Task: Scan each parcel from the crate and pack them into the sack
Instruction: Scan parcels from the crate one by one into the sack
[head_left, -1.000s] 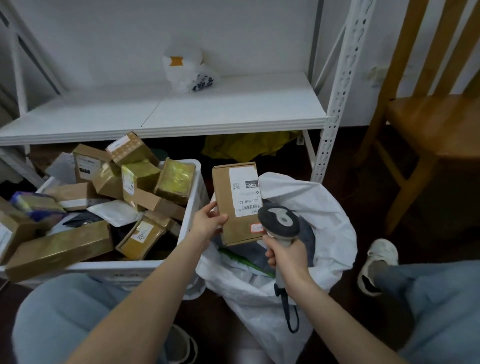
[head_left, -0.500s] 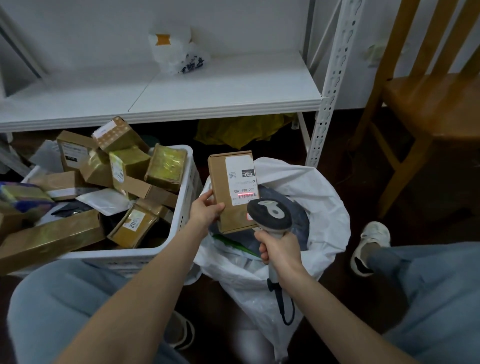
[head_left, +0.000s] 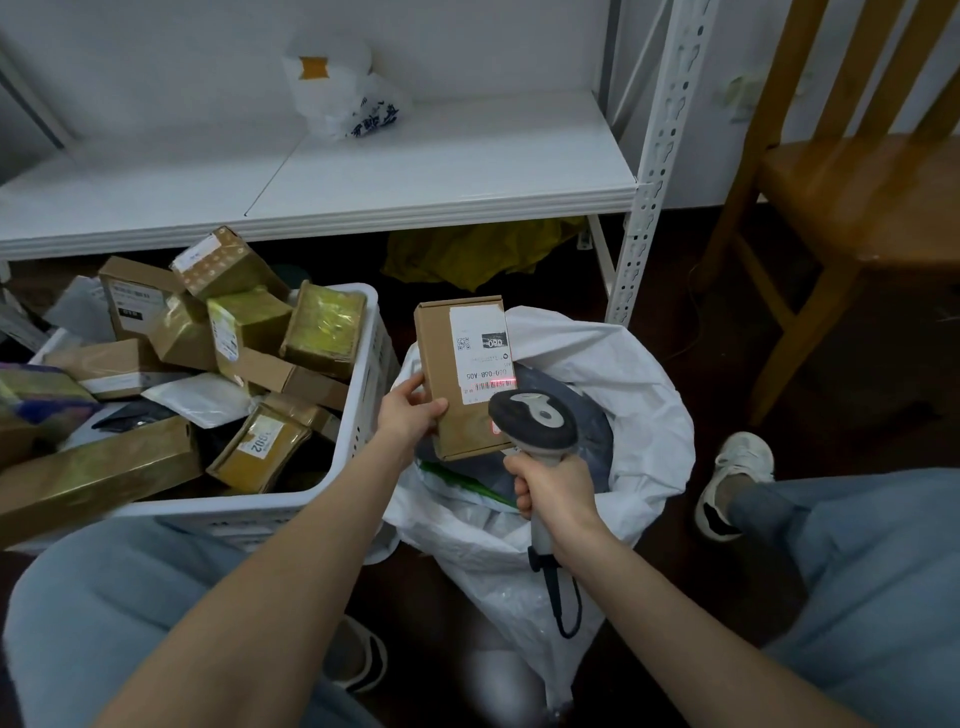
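My left hand (head_left: 410, 413) grips a brown cardboard parcel (head_left: 447, 374) by its left edge and holds it upright over the open white sack (head_left: 644, 415). The parcel's white label faces me, with a red scan line across its barcode. My right hand (head_left: 556, 493) grips the handle of a grey barcode scanner (head_left: 535, 421), whose head points at the label from just below and to the right. The white crate (head_left: 358, 467) to the left holds several brown and gold-wrapped parcels. Dark and white packets lie inside the sack.
A white metal shelf (head_left: 415, 166) runs across the back with a white plastic bag (head_left: 337, 98) on it. A wooden chair (head_left: 857, 197) stands at the right. My knees in jeans and a white shoe (head_left: 737, 467) frame the sack.
The scanner's red line now lies on the label's barcode. The parcel and scanner have kept almost the same pose over the sack.
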